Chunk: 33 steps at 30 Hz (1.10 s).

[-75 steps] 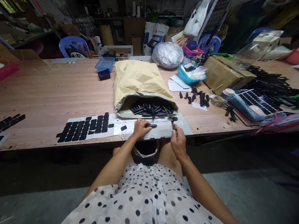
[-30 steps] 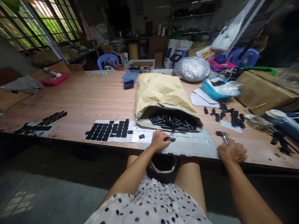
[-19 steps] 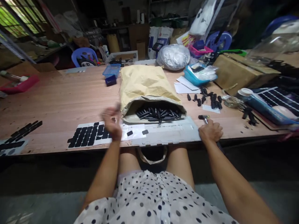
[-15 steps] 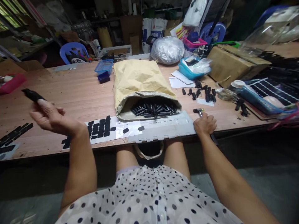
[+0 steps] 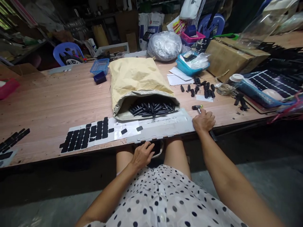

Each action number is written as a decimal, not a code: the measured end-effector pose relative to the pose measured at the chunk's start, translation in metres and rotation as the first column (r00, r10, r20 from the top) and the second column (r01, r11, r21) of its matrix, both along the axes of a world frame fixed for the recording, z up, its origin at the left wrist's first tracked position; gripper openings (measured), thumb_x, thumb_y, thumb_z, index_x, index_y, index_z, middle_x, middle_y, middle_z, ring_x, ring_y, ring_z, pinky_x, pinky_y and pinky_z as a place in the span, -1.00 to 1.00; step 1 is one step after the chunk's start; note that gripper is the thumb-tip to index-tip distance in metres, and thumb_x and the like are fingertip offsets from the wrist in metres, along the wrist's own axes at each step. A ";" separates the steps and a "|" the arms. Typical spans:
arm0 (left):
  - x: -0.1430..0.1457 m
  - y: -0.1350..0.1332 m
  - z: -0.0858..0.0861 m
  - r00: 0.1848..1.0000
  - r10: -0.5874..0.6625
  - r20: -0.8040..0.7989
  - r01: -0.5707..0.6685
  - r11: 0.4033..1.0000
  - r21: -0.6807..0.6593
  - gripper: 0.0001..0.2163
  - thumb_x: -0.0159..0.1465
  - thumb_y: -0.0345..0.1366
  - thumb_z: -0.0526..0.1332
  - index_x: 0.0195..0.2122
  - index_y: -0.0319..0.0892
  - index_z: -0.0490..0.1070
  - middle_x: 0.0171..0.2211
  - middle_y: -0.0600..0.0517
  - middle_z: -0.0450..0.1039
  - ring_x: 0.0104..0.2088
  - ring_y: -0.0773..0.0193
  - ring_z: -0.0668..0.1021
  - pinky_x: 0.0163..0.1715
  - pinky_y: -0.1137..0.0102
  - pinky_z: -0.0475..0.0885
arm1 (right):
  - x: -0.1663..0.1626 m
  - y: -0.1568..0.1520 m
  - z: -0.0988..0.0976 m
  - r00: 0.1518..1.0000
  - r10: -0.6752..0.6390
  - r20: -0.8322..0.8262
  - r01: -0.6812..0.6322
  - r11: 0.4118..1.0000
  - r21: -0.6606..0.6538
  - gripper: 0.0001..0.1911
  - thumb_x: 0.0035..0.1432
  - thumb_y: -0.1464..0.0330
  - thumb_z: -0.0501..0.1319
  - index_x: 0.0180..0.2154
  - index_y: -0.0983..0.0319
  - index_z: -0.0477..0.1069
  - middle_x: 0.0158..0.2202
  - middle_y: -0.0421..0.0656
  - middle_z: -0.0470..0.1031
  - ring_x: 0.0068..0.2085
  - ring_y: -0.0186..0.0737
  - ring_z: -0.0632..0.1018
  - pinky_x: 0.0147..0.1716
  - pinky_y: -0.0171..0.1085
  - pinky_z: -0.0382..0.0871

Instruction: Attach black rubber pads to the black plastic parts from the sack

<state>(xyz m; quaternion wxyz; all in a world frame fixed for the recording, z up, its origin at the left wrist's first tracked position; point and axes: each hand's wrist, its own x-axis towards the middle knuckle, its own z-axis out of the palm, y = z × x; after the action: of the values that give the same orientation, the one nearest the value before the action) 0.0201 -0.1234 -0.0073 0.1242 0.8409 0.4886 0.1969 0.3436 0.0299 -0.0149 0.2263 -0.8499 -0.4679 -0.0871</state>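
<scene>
Our right hand [image 5: 204, 120] wraps its fingers around the hammer [image 5: 196, 107] at the desk's [image 5: 59, 94] front edge, head pointing away and leftward, long axis slanting back toward us, handle end overhanging. Room lies between the head and the black strips [image 5: 241, 102] rightward. Below the edge, our left hand [image 5: 142, 155] bends its fingers loosely over a pale-rimmed container [image 5: 161, 150]; we cannot tell whether they hold anything.

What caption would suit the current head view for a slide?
Hammer in right hand, left hand at a bag below the table; on top, a sack of black parts.
</scene>
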 end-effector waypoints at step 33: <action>0.009 0.118 0.021 0.916 0.378 0.133 -0.326 0.896 -0.301 -0.84 0.20 -0.28 0.38 -0.18 -0.01 0.63 -0.19 0.05 0.53 -0.17 0.18 0.58 -0.13 0.33 0.47 | 0.004 0.000 0.009 0.993 0.040 -0.109 -0.048 0.996 -0.070 -0.62 0.28 0.35 0.12 0.07 0.22 0.52 -0.08 0.10 0.45 -0.06 0.08 0.43 -0.17 -0.09 0.24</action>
<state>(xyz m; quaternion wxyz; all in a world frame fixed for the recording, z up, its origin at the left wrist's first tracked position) 0.0295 -0.0050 0.0139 0.2463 0.6904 0.6417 0.2255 0.3473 0.0297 -0.0062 0.2223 -0.8504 -0.4765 -0.0191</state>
